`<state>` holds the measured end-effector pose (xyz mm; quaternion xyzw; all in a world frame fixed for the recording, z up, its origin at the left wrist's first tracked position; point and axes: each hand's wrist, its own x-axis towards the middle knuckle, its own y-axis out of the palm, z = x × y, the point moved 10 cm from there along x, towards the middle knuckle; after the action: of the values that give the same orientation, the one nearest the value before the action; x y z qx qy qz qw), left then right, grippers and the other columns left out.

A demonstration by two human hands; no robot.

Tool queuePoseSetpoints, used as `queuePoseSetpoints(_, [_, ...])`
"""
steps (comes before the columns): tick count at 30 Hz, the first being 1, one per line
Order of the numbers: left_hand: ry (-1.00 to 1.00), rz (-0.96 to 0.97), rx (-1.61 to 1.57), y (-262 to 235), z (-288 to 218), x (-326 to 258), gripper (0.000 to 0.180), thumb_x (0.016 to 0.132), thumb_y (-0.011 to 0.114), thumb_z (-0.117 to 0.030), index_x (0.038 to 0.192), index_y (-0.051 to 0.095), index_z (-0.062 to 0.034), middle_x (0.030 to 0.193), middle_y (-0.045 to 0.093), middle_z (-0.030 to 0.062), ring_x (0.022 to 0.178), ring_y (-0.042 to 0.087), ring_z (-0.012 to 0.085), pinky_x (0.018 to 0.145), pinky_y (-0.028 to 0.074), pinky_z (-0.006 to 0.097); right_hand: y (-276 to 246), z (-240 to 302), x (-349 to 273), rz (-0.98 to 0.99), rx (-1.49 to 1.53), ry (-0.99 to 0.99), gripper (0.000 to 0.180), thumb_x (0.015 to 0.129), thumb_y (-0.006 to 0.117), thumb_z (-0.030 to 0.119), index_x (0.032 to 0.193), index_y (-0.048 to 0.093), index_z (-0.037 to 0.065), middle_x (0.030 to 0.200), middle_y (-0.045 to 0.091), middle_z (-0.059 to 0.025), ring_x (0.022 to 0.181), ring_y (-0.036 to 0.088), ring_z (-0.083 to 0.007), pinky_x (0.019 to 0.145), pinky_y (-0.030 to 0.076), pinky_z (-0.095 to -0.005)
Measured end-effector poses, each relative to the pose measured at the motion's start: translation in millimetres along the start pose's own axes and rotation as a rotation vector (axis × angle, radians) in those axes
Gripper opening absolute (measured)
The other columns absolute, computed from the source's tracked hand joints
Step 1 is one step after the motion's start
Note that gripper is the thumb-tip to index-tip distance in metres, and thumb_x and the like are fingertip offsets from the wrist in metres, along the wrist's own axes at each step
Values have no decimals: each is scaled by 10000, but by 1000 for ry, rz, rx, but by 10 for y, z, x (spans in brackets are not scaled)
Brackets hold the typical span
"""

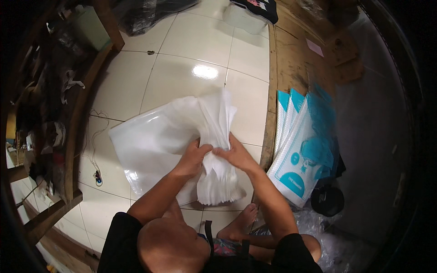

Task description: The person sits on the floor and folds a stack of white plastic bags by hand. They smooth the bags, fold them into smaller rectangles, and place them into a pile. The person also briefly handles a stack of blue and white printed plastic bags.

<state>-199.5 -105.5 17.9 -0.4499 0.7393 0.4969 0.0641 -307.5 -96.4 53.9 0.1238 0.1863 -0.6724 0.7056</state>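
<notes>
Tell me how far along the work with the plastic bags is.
Done: one clear plastic sheet lies flat on the tile floor. In hand: left hand and right hand pinch the white bag stack. Left: most of that stack, plus the blue-and-white packages, untouched.

A stack of plastic bags (214, 150) lies on the tiled floor (182, 68) before the seated person, both hands on its middle. To the right, printed mailer packs (300, 150) lean against a wooden platform (296, 54). Left stands a cluttered wooden shelf (50, 127); a cable (93, 154) lies beside it.
</notes>
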Motion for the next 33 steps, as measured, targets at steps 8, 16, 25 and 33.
queuePoseSetpoints(8, [126, -178, 160, -149, -124, 15, 444, 817, 615, -81, 1197, 447, 77, 1083, 573, 142, 974, 579, 216, 858, 475, 315, -306, -143, 19, -69, 77, 180, 501, 871, 616, 198, 1293, 428, 3, 1157, 572, -98, 1041, 540, -171, 918, 416, -297])
queuePoseSetpoints(16, [100, -63, 63, -41, -45, 97, 524, 812, 620, -112, 1233, 390, 99, 1094, 555, 162, 979, 581, 244, 867, 487, 347, 109, 40, 60, 38, -67, -11, 674, 797, 668, 108, 1357, 318, -22, 1217, 523, -155, 1118, 503, -222, 964, 390, -314])
queuePoseSetpoints(25, [80, -116, 60, -236, -93, -22, 457, 814, 588, -91, 1198, 415, 87, 1099, 549, 171, 1011, 576, 260, 850, 508, 376, -489, -243, 32, -166, 233, 202, 538, 839, 625, 170, 1302, 417, -8, 1120, 578, -114, 961, 563, -181, 877, 447, -317])
queuePoseSetpoints(33, [69, -34, 50, 26, -43, 69, 453, 838, 559, -94, 1212, 397, 103, 1128, 544, 173, 1014, 572, 259, 869, 492, 368, 152, 117, 63, 37, -177, -74, 768, 747, 729, 143, 1360, 296, -21, 1260, 483, -167, 1172, 461, -237, 978, 379, -336])
